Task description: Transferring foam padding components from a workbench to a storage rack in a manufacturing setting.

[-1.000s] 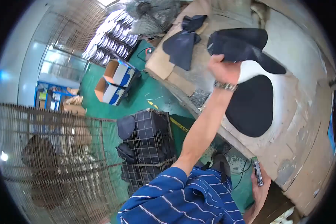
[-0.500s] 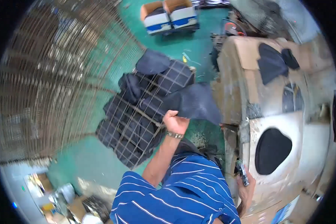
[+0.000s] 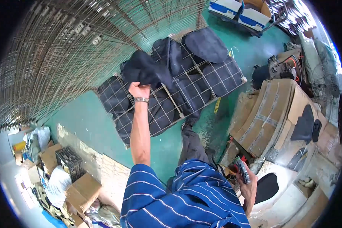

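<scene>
The head view is filled at ten o'clock by a wire cage wall (image 3: 64, 57). Below it, at twelve o'clock, a wire basket (image 3: 171, 102) is seen on the green floor (image 3: 83, 125), loaded with dark cut pieces. At three o'clock a bench (image 3: 277, 114) covered in taped cardboard is seen, with more dark pieces lying on it.

A dark fabric piece (image 3: 144, 70) is held over the basket's left half, at eleven o'clock. It is grasped at its lower edge by the left hand (image 3: 140, 91), which is clenched on it, the arm stretched out. The piece is judged light, soft and limp: it droops and folds from the fist, so it is best taken by a bunched edge and not expected to keep its shape.

The right hand (image 3: 249, 186), at five o'clock, is closed around a dark hand tool (image 3: 242, 170) with a red part.

Packages: two blue-and-white cartons (image 3: 241, 11) are seen at one o'clock, open at the top. Plain brown boxes (image 3: 81, 188) and a black crate (image 3: 70, 161) are piled at eight o'clock. A yellow strip (image 3: 217, 105) lies on the floor beside the basket's right corner.
</scene>
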Available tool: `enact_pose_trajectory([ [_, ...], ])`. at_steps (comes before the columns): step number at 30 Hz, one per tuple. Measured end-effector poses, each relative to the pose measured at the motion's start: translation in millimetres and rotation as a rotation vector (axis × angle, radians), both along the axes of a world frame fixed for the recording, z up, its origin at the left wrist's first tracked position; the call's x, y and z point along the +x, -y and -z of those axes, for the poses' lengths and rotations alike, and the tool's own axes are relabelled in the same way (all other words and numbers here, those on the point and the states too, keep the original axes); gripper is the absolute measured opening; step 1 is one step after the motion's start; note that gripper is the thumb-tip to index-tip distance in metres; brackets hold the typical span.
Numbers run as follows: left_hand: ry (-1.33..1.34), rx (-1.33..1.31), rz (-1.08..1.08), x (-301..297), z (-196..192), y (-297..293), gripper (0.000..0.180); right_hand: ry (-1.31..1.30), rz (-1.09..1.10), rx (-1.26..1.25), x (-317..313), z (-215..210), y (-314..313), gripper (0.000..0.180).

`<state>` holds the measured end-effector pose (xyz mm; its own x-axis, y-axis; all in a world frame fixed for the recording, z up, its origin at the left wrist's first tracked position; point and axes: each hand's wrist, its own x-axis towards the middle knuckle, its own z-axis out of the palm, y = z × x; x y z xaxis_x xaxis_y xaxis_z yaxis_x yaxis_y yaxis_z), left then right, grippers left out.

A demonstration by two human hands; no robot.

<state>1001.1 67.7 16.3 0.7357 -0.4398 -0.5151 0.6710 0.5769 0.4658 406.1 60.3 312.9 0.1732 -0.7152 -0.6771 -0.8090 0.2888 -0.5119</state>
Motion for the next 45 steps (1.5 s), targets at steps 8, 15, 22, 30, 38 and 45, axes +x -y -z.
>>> enact_pose_trajectory([
  [8,-0.183,0.975,0.025,13.6,169.0,-91.5,0.033,-0.025,-0.064,-0.079,31.9,13.9,10.5,0.056],
  [15,0.472,0.890,1.130,-282.1,217.8,-65.4,0.033,0.011,0.253,-0.107,-11.4,-16.3,-27.7,0.052],
  [22,0.739,0.100,2.097,-470.7,60.2,29.0,0.045,-0.064,0.731,-0.364,-135.3,-23.2,-146.5,0.055],
  [30,0.924,0.690,2.262,-465.0,131.2,37.3,0.030,-0.297,1.318,-0.731,-243.3,-62.3,-301.3,0.054],
  [38,0.956,1.151,2.267,-501.0,121.6,4.6,0.027,-0.224,1.291,-0.806,-300.3,-61.1,-366.6,0.060],
  [45,1.157,0.885,2.478,-551.9,107.8,12.5,0.030,-0.210,1.406,-0.901,-332.8,-49.7,-358.3,0.065],
])
